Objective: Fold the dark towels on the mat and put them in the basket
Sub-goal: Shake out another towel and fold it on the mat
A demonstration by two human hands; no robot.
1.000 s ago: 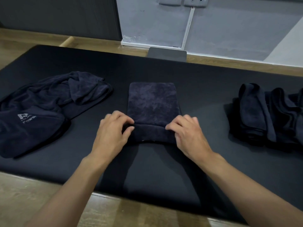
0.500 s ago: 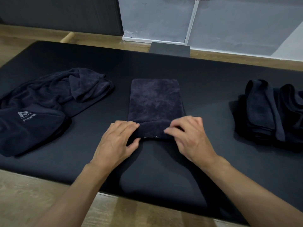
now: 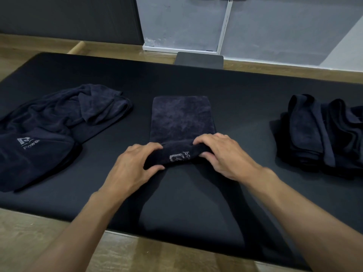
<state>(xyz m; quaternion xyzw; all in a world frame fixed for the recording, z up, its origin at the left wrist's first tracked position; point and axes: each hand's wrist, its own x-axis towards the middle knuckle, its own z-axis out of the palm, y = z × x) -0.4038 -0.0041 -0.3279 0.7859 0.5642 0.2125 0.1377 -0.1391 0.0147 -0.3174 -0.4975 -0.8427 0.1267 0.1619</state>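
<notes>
On the mat (image 3: 196, 203), dead centre, the left hand (image 3: 135, 163) and right hand (image 3: 222, 154) are pinching the near end of the towel (image 3: 181, 118) (logo up), curling it into a fold. Probably its last fold is underway; the next move is calling for laying that end flush on the far edge.

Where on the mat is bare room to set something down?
Bare mat lies between the middle towel and the right stack, between it and the left crumpled pile, and behind them. Crowded: left hand and right hand grip its near end.
</notes>
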